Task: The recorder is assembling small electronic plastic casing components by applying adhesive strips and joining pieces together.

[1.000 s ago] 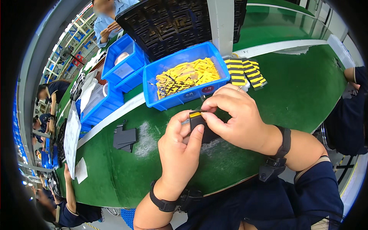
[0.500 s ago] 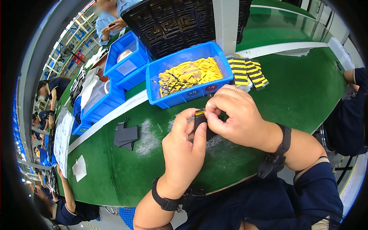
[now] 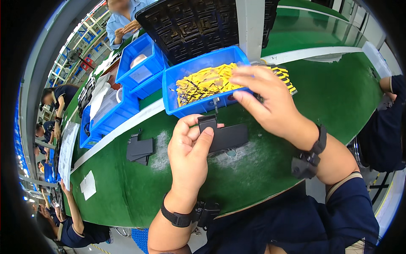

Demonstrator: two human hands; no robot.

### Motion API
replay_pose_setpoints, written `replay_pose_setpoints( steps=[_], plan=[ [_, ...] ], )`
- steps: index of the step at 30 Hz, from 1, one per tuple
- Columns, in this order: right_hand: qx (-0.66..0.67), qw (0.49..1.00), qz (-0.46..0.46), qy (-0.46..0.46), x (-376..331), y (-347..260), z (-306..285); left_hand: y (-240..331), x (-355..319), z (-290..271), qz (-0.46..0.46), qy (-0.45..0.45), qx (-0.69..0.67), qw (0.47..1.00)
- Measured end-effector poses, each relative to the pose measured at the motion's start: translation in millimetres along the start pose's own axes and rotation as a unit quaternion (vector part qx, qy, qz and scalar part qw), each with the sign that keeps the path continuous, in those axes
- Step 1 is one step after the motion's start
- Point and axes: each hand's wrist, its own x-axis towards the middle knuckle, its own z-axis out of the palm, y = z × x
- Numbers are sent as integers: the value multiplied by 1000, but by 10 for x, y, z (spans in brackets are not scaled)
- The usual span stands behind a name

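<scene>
Left hand (image 3: 188, 155) grips black piece (image 3: 207, 121); right hand (image 3: 275, 103) near blue bin (image 3: 181, 111).

A big green table (image 3: 110, 190) fills the middle, with a pale post (image 3: 249, 31) at its far side, grey floor (image 3: 120, 244) below, and tall shelves (image 3: 91, 30), a fan (image 3: 73, 56) and a red seat (image 3: 87, 64) on the left.

Green counter (image 3: 330, 93) in a workshop
A large black tray (image 3: 190, 27) stands tilted behind a grey post (image 3: 249, 29), with a white-labelled blue bin (image 3: 157, 63) to its left. A white sheet (image 3: 88, 185) lies near a co-worker in navy (image 3: 82, 232); farther back, a fan (image 3: 73, 56) stands near a red stool (image 3: 87, 64).
</scene>
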Motion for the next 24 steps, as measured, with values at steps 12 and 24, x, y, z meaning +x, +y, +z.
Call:
replay_pose_setpoints(
  steps=[12,24],
  plan=[
    [178,961,23,-209,-134,-247,-10,105,20,-94,183,58,347,918],
    [160,969,3,-190,-164,-260,21,165,38,-133,253,48,489,833]
  ],
)
